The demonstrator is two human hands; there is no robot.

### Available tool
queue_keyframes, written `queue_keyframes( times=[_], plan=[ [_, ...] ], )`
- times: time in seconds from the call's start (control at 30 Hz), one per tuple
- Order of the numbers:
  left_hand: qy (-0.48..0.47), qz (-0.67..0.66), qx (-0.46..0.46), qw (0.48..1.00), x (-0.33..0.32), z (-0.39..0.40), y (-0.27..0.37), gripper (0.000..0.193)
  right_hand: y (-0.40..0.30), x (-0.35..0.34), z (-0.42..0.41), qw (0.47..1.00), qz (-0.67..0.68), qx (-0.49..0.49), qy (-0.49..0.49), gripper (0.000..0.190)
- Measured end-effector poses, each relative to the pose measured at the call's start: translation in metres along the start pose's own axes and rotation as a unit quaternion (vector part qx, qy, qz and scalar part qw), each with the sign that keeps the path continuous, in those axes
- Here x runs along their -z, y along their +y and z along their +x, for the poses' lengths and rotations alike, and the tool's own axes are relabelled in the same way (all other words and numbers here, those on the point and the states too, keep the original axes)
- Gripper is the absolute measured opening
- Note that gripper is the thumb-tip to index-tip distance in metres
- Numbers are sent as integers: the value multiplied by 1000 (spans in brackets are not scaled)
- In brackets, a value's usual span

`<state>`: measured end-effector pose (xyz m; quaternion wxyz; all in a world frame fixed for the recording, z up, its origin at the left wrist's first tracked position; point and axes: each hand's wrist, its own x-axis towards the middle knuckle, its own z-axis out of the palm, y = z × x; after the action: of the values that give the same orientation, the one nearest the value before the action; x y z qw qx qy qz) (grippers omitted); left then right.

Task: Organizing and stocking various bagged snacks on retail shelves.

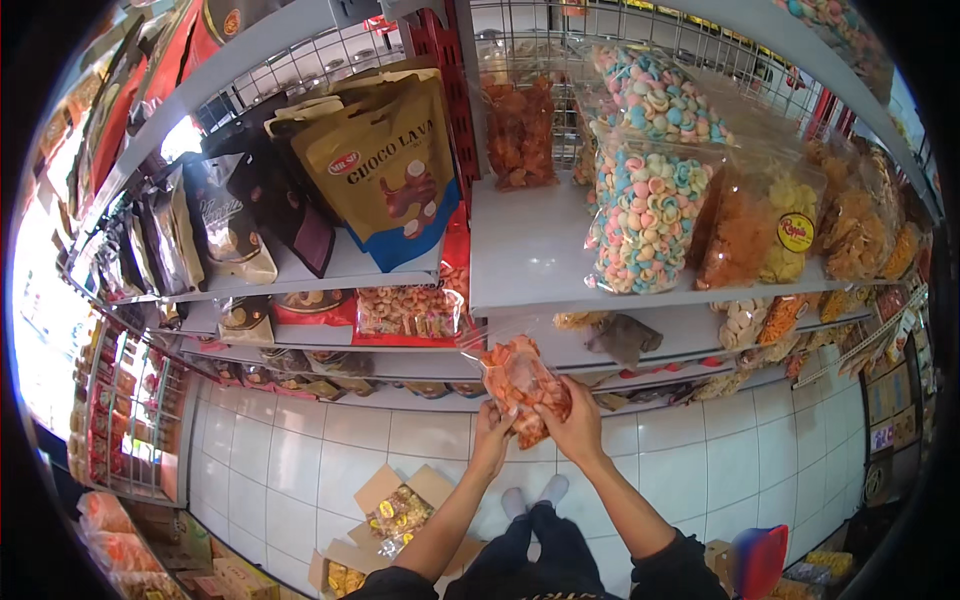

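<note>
Between my two hands is a clear plastic bag of reddish-orange chips (521, 371), held out before the shelf's front edge. My left hand (496, 433) grips its lower left side, the thumb on the plastic. On the lower right side, my right hand (576, 420) pinches the same bag. Beyond it, the right-hand grey shelf (525, 247) has a bare stretch of surface. At the back of that shelf stands a similar bag of reddish chips (520, 131). To its right is a clear bag of pastel shell-shaped snacks (649, 217).
Choco Lava pouches (382, 165) stand on the left shelf, past a red upright post (446, 90). More snack bags (859, 217) fill the right end. Behind me on the tiled floor (352, 442) are open cardboard boxes (379, 487) of packets. A red and blue plastic object (759, 559) is at lower right.
</note>
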<state>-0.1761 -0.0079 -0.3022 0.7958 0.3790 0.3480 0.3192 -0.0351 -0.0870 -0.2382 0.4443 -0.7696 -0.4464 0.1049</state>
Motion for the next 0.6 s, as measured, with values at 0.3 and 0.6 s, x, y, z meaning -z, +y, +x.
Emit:
queue_keyframes(
  times=[0.3,0.6],
  plan=[
    [-131,-220,170,951,8,-109,19,66,-54,69,-108,957,238,-94,-135,52],
    [-155,-406,132,891,-5,-172,23,63,129,61,49,991,-101,24,85,99]
  ],
)
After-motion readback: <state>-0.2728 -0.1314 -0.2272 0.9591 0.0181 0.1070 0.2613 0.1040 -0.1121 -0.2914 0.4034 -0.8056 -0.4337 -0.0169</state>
